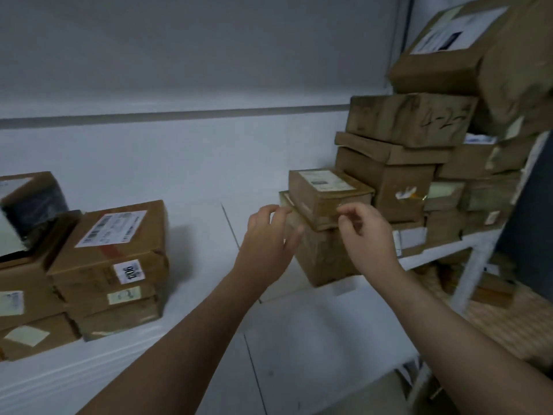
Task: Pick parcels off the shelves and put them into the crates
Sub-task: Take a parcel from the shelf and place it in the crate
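A small brown parcel with a white label lies on a flat brown parcel, on top of a larger box, all on the white shelf. My left hand reaches in from the left, and its fingertips touch the flat parcel's left corner. At the small parcel's front right corner is my right hand, fingers loosely curled and holding nothing that I can see. No crate is in view.
A tall stack of brown parcels fills the shelf's right end behind the hands. More labelled boxes are piled at the left. A lower shelf level with parcels shows at the right, beside a white upright.
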